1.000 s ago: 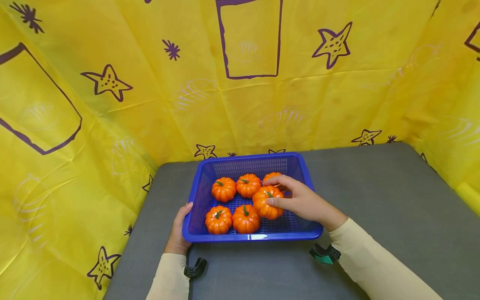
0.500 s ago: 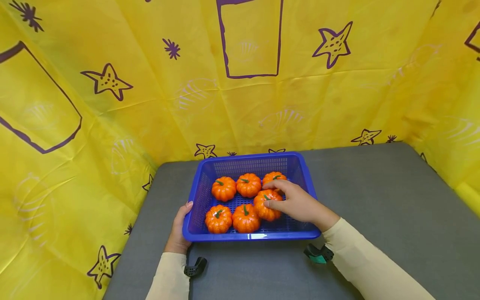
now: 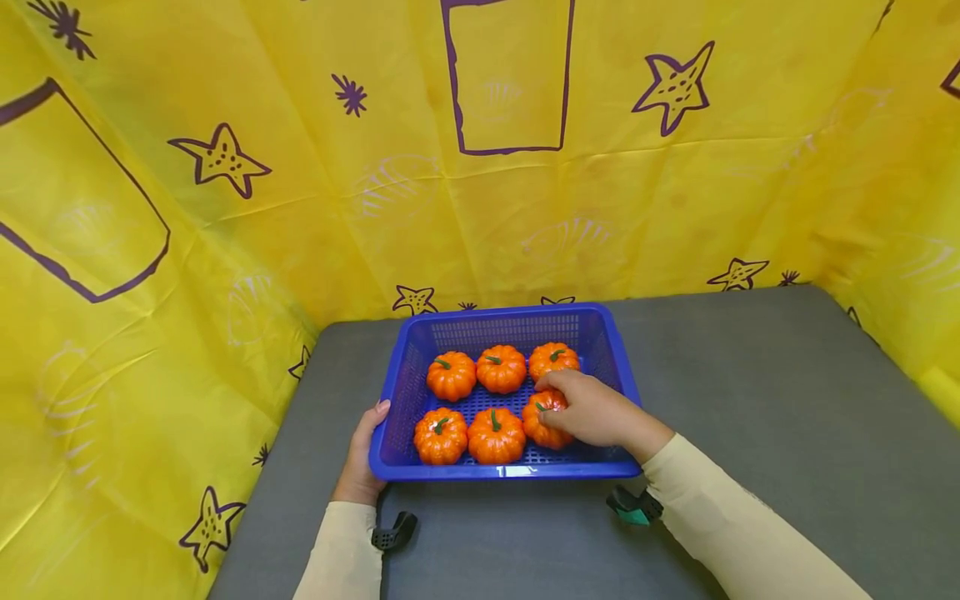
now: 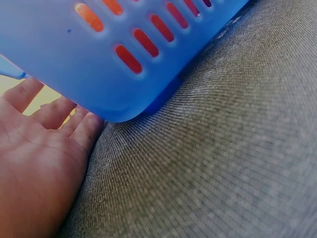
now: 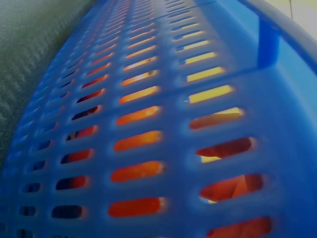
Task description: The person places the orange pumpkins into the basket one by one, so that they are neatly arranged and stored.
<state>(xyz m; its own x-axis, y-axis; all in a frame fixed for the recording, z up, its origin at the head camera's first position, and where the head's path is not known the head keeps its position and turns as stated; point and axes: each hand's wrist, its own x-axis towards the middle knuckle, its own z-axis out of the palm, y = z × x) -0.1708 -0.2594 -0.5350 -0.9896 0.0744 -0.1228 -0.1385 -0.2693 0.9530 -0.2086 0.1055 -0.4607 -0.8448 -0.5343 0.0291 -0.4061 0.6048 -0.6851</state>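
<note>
A blue plastic basket (image 3: 517,472) with slotted walls sits on the table, holding several small orange pumpkins with green stems, set in two rows. At its left side, my left hand (image 3: 362,454) holds the rim with the thumb at the top edge; in the left wrist view the fingers (image 4: 52,111) reach the outer wall. My right hand (image 3: 596,410) is inside the basket and grips the front-right pumpkin (image 3: 546,429) between thumb and fingers, partly covering it. Just behind stands the back-right pumpkin (image 3: 553,357). From the right wrist, the basket wall (image 5: 173,119) hides the hand's grip.
The table (image 3: 757,417) has a dark grey cloth-like surface. Yellow fabric (image 3: 510,225) with purple starfish drawings rises behind it and along both sides. Middle and left pumpkins (image 3: 497,436) stand close beside the gripped one.
My right hand has lowered the pumpkin into the front-right place and shifted slightly, uncovering more of the back-right pumpkin. The left hand stays at the basket's rim.
</note>
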